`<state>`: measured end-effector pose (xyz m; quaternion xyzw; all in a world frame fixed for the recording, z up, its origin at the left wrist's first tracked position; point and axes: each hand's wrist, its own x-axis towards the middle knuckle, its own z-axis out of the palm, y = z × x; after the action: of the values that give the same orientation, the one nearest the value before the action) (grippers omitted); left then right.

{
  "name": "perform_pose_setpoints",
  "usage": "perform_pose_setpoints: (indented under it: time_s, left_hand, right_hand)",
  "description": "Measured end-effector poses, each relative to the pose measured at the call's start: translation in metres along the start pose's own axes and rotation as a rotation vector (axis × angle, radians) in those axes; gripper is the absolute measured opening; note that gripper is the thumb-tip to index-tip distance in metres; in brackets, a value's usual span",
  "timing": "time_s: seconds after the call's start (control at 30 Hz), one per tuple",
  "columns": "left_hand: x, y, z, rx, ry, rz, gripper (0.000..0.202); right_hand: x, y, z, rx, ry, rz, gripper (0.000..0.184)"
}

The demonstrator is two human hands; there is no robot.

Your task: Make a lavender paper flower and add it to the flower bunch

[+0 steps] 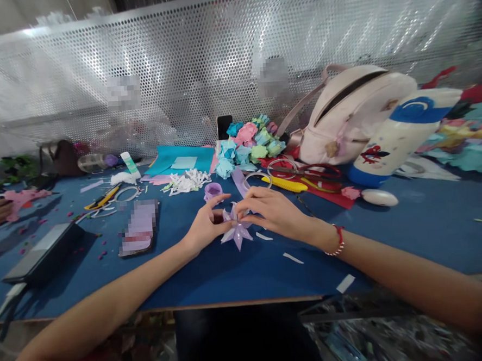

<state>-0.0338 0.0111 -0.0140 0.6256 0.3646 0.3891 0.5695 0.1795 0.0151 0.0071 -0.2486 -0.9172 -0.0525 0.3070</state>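
Purple flower (239, 236) held in left fingers (224, 226) and right fingers (253, 205), near a purple roll (213, 191)

The left forearm (125, 291) stretched in from eight o'clock to a nearly straight left wrist (190, 245). On the left hand (205, 224), the thumb (226, 226) and index finger (221, 198) stood apart, both aimed roughly at three o'clock. The right forearm (401, 263) slanted in from four o'clock. The right hand (281, 212) showed its back, fingers (251, 204) bent toward nine o'clock, their tips near the left thumb.
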Motion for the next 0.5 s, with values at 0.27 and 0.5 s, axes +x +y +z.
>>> perform_pose_setpoints:
  time_s: [0.27, 0.5]
  left_hand:
    - [-0.0005, 0.0012, -0.0005, 0.028, 0.031, -0.015, 0.079]
    - [0.0004, 0.0017, -0.0003, 0.02, 0.025, -0.024, 0.077]
  right_hand:
    - [-0.0009, -0.004, 0.0044, -0.074, -0.019, -0.071, 0.018]
    - [-0.0007, -0.0044, 0.0069, -0.12, -0.058, -0.09, 0.017]
